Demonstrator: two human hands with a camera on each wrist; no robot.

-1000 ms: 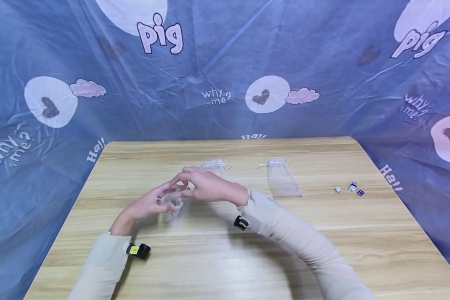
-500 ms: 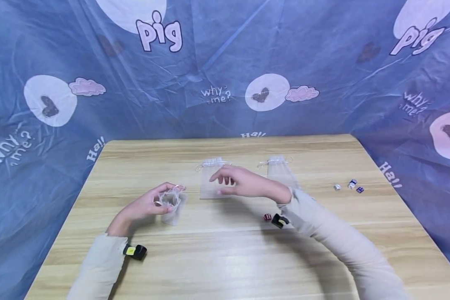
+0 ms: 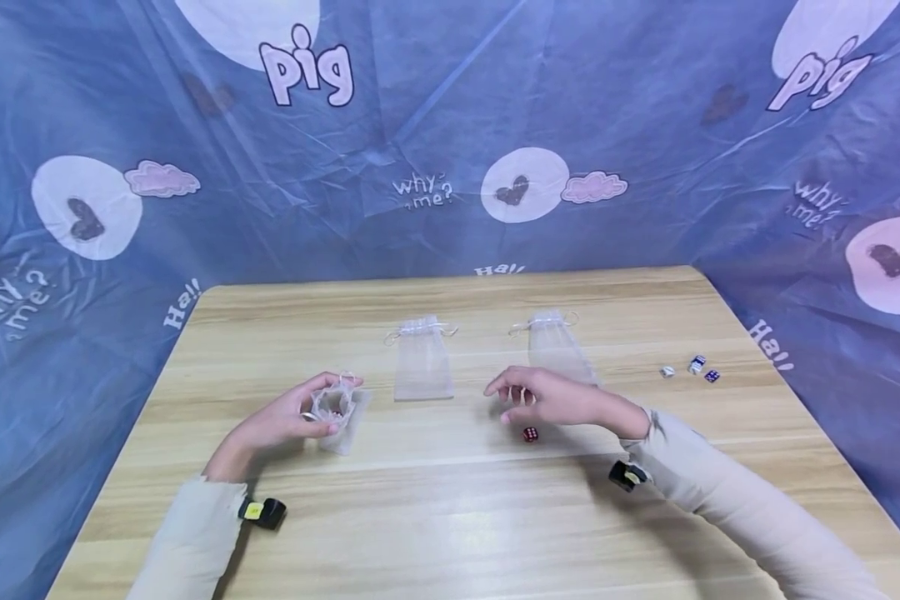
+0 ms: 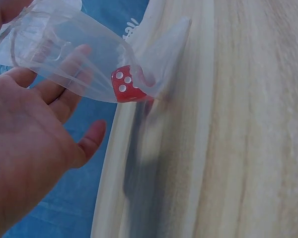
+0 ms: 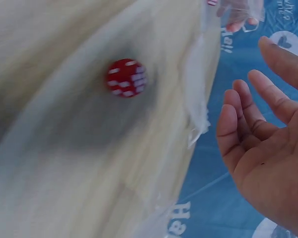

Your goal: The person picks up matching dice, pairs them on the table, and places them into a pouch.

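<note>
At the left of the table my left hand (image 3: 288,417) grips the gathered mouth of a sheer white drawstring bag (image 3: 348,425). Inside that bag, in the left wrist view, a red die (image 4: 125,83) with white pips sits near the bottom. My right hand (image 3: 558,396) hovers over the table with loosely bent fingers and nothing between them. Just below its fingertips in the head view lies another red die (image 3: 530,434), seen blurred in the right wrist view. The right forearm and hand partly cover a second sheer bag (image 3: 558,346).
A third sheer bag (image 3: 423,362) lies flat at the middle of the wooden table (image 3: 435,517). Toward the right edge are a white die (image 3: 667,372), a blue-and-white piece (image 3: 697,364) and a blue die (image 3: 712,376). A blue printed cloth (image 3: 420,242) hangs behind.
My right hand has left the bag in my left hand and moved right, over the red die on the table. The left hand keeps its hold on the bag, almost in place.
</note>
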